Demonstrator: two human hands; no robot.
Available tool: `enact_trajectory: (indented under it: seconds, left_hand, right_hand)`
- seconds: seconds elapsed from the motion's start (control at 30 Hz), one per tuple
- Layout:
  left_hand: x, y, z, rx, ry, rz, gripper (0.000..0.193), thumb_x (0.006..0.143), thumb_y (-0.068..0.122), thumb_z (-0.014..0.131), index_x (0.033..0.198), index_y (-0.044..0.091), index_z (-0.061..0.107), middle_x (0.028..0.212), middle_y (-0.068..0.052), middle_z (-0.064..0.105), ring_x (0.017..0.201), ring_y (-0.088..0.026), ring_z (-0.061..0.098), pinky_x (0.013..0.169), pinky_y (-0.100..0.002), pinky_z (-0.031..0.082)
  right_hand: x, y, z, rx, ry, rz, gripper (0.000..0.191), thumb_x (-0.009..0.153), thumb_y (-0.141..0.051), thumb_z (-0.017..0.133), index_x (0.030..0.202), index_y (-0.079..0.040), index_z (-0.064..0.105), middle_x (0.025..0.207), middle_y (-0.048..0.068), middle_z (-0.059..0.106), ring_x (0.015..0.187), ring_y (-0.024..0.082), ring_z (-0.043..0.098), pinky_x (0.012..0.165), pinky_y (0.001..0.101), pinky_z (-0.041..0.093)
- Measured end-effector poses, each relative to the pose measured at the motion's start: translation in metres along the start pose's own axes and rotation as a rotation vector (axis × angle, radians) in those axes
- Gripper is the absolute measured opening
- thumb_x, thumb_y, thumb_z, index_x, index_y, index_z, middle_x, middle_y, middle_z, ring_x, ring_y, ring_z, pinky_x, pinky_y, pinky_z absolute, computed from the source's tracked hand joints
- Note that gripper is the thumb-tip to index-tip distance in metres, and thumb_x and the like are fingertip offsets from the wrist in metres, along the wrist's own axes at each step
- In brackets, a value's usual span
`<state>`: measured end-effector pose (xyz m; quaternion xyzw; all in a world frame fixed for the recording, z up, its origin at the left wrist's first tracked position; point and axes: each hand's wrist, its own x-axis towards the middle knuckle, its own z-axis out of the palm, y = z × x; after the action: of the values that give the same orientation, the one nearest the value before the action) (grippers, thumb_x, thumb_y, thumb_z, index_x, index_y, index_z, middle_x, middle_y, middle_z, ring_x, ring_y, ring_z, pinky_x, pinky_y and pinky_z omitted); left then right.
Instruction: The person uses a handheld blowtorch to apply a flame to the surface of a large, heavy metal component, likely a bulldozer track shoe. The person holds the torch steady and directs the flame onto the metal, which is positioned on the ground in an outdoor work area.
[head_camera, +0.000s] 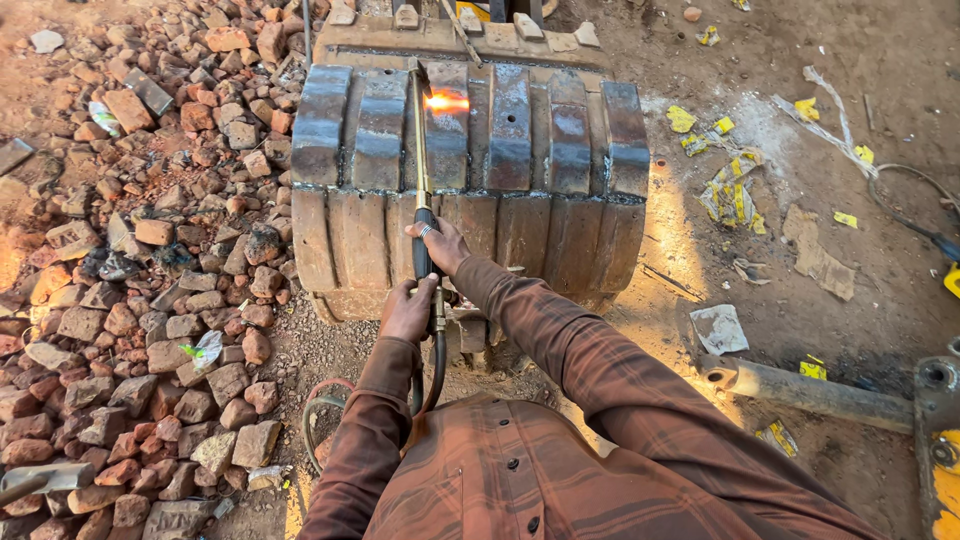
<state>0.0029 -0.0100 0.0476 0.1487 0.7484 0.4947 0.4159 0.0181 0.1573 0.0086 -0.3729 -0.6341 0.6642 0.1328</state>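
The torch (421, 180), a long brass-coloured tube with a dark grip, lay along the middle of the view, pointing away from the person over the bucket (560, 190). Both hands were on it. The right hand (438, 245) gripped the dark handle farther forward, its fingers wrapped round it and a ring showing on one of them. The left hand (408, 310) held the rear of the handle just behind, its fingers closed on it beside the small brass valve. From under that hand a black hose (436, 370) curved down toward the person's brown checked shirt (520, 470). The torch's tip met the bucket near its upper middle, where a bright orange flame (447, 100) glowed against one of the ribs. The bucket was a heavy, rusted steel excavator bucket with raised, shiny ribs across its back, resting on bare ground. To its left lay a wide spread of broken bricks (150, 300) and rubble. To its right the dirt was strewn with yellow scraps (735, 185) and a crumpled grey sheet (718, 328). A steel pipe (800, 388) lay at lower right, near a yellow-painted metal part at the frame's edge.
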Motion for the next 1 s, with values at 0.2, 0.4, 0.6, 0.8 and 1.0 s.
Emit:
enact_trajectory:
  seconds: [0.2,0.4,0.6,0.8,1.0]
  left_hand:
    - [-0.003,0.003,-0.003,-0.032,0.010,-0.006,0.058,0.092,0.052,0.065,0.108,-0.004,0.066,0.069,-0.009,0.062,0.050,-0.017,0.056,0.043,-0.033,0.044]
    - [-0.005,0.006,-0.003,-0.088,0.018,0.004,0.056,0.092,0.049,0.067,0.107,-0.005,0.065,0.070,-0.008,0.062,0.050,-0.016,0.056,0.043,-0.033,0.044]
    - [-0.008,0.010,-0.001,-0.068,0.015,-0.032,0.052,0.093,0.049,0.065,0.106,-0.001,0.066,0.068,-0.005,0.060,0.049,-0.013,0.052,0.042,-0.032,0.041]
    - [-0.005,0.010,0.000,-0.069,0.009,-0.028,0.050,0.094,0.048,0.065,0.101,-0.002,0.067,0.067,-0.005,0.058,0.049,-0.015,0.052,0.043,-0.033,0.041]
    - [-0.002,0.010,0.002,-0.051,0.006,-0.008,0.052,0.093,0.048,0.065,0.105,-0.002,0.067,0.068,-0.006,0.060,0.051,-0.015,0.054,0.045,-0.033,0.042]
  right_hand:
    - [0.006,0.003,0.005,0.013,-0.016,-0.023,0.049,0.083,-0.041,0.072,0.114,-0.003,0.067,0.089,0.007,0.061,0.076,0.020,0.061,0.065,0.0360,0.054]
    - [0.009,0.001,0.005,0.013,-0.038,-0.028,0.055,0.082,-0.042,0.071,0.118,-0.002,0.064,0.093,0.007,0.062,0.079,0.020,0.064,0.068,0.0357,0.055]
    - [0.006,-0.001,0.003,0.012,-0.055,0.004,0.056,0.083,-0.042,0.069,0.123,-0.004,0.061,0.097,0.008,0.061,0.082,0.021,0.064,0.070,0.0365,0.056]
    - [0.007,0.001,0.002,0.034,-0.045,-0.022,0.056,0.084,-0.041,0.070,0.122,-0.001,0.063,0.097,0.009,0.061,0.084,0.022,0.063,0.071,0.0371,0.055]
    - [0.007,0.001,-0.001,0.006,-0.022,-0.007,0.054,0.085,-0.043,0.069,0.121,-0.003,0.065,0.096,0.008,0.062,0.085,0.021,0.064,0.072,0.0362,0.056]
